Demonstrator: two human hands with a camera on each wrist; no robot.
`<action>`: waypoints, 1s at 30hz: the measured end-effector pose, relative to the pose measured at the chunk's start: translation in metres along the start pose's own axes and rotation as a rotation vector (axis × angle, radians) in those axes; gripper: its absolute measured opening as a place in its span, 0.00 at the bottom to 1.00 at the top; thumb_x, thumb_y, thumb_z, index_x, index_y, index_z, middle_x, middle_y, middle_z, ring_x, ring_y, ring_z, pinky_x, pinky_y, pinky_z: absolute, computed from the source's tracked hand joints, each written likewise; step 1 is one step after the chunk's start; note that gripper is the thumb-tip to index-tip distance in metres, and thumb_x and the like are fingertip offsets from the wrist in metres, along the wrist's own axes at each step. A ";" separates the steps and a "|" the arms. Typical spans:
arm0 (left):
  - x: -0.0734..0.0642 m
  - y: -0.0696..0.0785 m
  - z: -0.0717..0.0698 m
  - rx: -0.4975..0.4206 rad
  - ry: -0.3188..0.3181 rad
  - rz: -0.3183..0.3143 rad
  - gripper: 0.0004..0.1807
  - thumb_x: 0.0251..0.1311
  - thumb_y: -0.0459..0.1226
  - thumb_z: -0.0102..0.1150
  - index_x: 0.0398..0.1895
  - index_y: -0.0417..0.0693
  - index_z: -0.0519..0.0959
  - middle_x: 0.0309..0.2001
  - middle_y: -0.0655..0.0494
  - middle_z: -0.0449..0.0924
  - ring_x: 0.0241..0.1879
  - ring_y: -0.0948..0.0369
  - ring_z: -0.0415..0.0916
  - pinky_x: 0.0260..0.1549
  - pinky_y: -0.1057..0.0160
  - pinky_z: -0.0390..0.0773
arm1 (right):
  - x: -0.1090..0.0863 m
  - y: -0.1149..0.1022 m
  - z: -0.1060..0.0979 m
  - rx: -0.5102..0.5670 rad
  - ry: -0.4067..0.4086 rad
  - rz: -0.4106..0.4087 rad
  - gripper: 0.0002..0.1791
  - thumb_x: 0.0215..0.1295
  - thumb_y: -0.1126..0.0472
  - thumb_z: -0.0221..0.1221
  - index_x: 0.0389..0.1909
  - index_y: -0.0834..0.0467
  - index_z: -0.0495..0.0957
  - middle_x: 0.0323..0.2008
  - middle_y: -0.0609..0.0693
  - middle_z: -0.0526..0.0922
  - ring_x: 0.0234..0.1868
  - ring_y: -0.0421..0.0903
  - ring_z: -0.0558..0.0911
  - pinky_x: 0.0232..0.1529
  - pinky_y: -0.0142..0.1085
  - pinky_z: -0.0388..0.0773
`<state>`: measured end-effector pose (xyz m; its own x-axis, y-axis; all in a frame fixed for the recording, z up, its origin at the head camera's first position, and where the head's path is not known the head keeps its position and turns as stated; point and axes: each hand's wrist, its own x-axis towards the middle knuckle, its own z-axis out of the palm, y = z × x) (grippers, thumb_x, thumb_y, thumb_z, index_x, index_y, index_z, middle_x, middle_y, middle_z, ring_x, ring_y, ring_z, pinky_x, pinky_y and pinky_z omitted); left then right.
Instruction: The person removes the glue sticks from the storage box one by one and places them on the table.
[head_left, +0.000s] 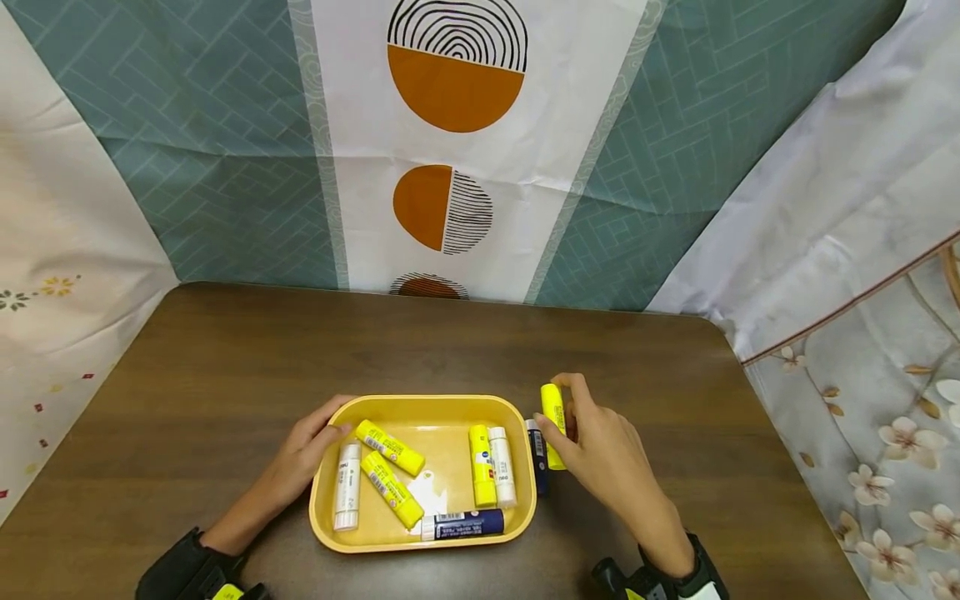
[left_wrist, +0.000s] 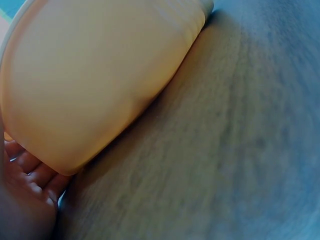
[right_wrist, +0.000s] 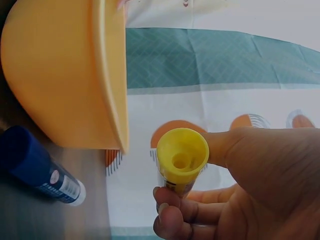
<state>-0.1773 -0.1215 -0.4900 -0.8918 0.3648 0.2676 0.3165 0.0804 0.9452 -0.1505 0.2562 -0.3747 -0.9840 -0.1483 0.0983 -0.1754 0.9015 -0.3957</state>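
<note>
A yellow plastic tray (head_left: 431, 404) stands on the table, and my left hand (head_left: 303, 450) grips its left rim, thumb at the edge and fingers against the outer wall. Just right of the tray, my right hand (head_left: 611, 450) pinches a yellow glue stick (head_left: 553, 417) between thumb and fingers; the right wrist view shows its hollow round end. Below it, a dark blue glue stick (right_wrist: 42, 167) with a white end lies on the table beside the tray. Inside are yellow glue sticks (head_left: 392, 489), white glue sticks (head_left: 347, 487) and a blue glue stick (head_left: 468, 525).
The brown wooden table (head_left: 262, 342) reaches back to a teal and white patterned cloth (head_left: 247, 208). Light cloth hangs on the left, and floral fabric (head_left: 885, 467) borders the table's right side.
</note>
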 end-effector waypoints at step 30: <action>-0.001 0.003 -0.001 0.012 -0.007 -0.032 0.18 0.78 0.29 0.40 0.65 0.38 0.71 0.57 0.40 0.75 0.52 0.60 0.76 0.52 0.69 0.77 | 0.009 0.015 0.013 -0.053 -0.240 0.118 0.25 0.67 0.53 0.64 0.59 0.54 0.65 0.21 0.49 0.73 0.17 0.44 0.72 0.20 0.37 0.69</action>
<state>-0.1763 -0.1225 -0.4872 -0.8991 0.3685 0.2362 0.2920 0.1029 0.9509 -0.1619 0.2629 -0.3916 -0.9777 -0.1271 -0.1672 -0.0632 0.9373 -0.3426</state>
